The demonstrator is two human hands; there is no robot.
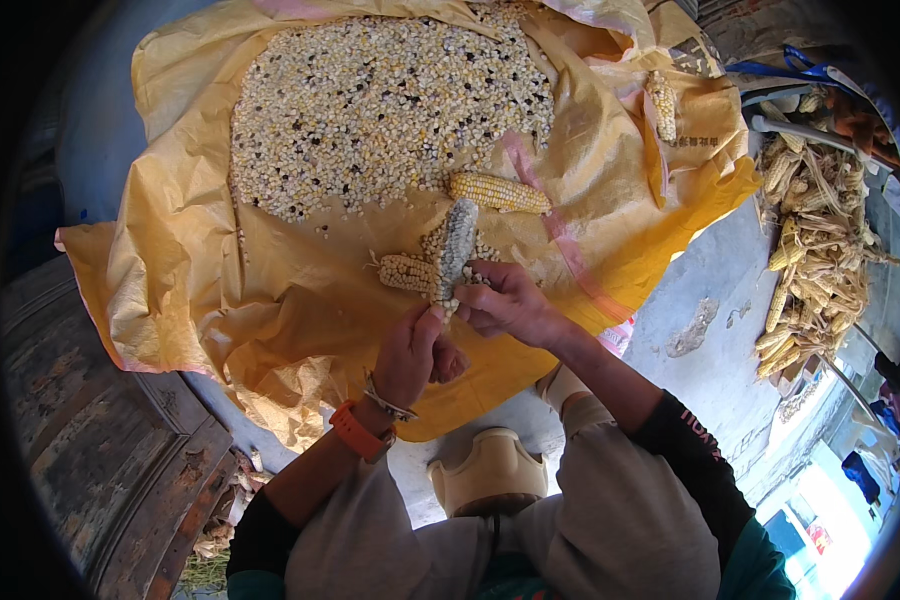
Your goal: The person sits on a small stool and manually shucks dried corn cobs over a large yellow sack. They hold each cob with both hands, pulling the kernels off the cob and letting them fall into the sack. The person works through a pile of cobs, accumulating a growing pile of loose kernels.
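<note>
My left hand (420, 341) grips the lower end of a partly stripped corn cob (460, 232), which points away from me. Most of the cob's visible upper part is bare and greyish, while pale kernels still cling along its lower left side. My right hand (506, 300) is closed against the cob's right side, its thumb pressed on the lower part, with a few loose kernels at the fingers. Beneath the held cob lies a pale ear of corn (406, 273), partly covered. Beyond it rests a yellow-and-white ear (500, 193). Loose kernels lie under my hands.
A yellow woven plastic sheet (300, 300) carries a broad heap of mixed kernels (390, 105). Another ear (661, 107) lies at its upper right. Husked-back ears (817, 262) are piled at the right. Dark wooden furniture (112, 420) stands left, and a cream plastic stool (487, 469) is below me.
</note>
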